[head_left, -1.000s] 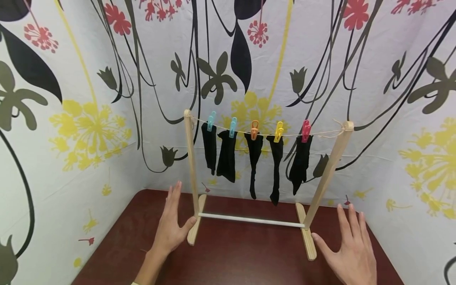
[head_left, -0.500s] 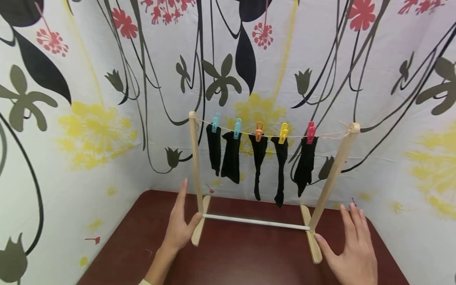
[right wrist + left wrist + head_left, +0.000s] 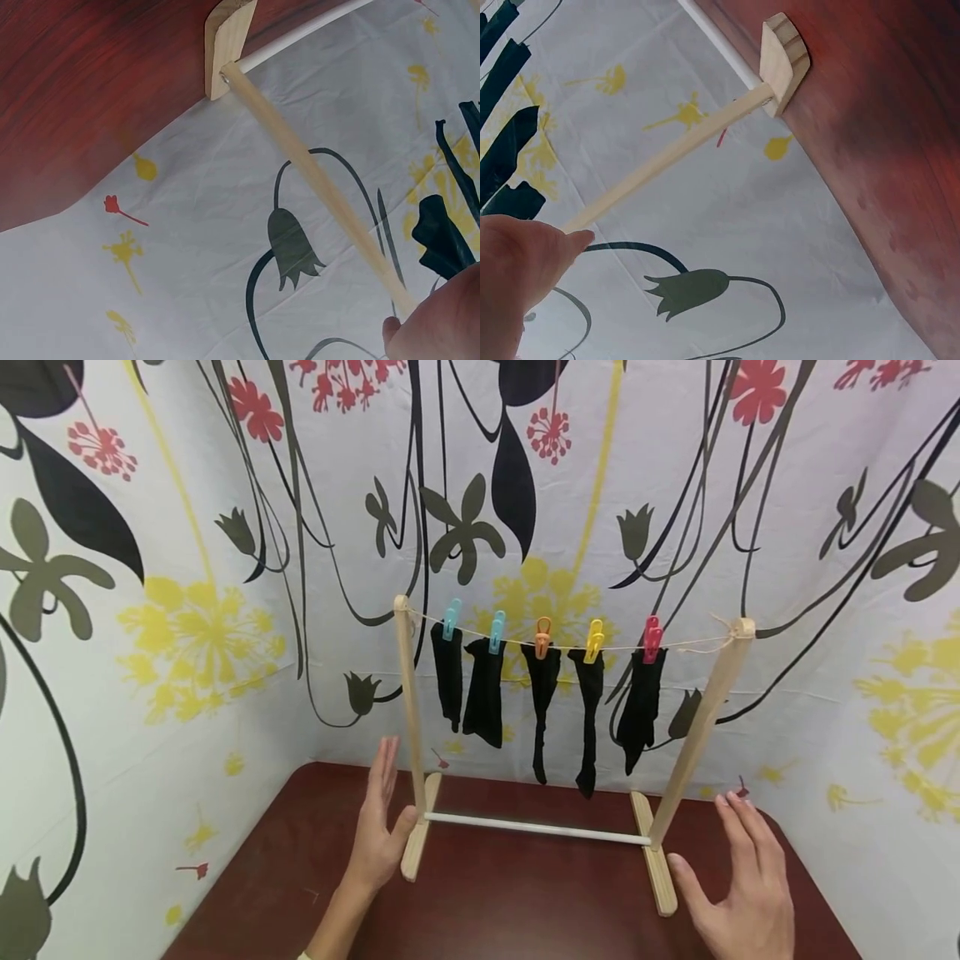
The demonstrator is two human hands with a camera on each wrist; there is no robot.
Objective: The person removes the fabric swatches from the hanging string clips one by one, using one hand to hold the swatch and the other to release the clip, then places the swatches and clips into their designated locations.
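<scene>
Head view: rack (image 3: 537, 828) between both hands (image 3: 381, 839) (image 3: 742, 893).

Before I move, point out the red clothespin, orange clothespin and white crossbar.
Red clothespin (image 3: 652, 641), head view: middle of its body.
Orange clothespin (image 3: 542, 643), head view: middle of its body.
White crossbar (image 3: 537, 828), head view: mid-length.

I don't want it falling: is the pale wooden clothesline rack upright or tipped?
The rack is upright: its flat wooden feet rest on the dark-red table, both long wooden posts rising.

A reddish-brown table (image 3: 517, 902) carries a wooden rack (image 3: 537, 828) — its two flat feet (image 3: 660, 882) resting on top.
</scene>
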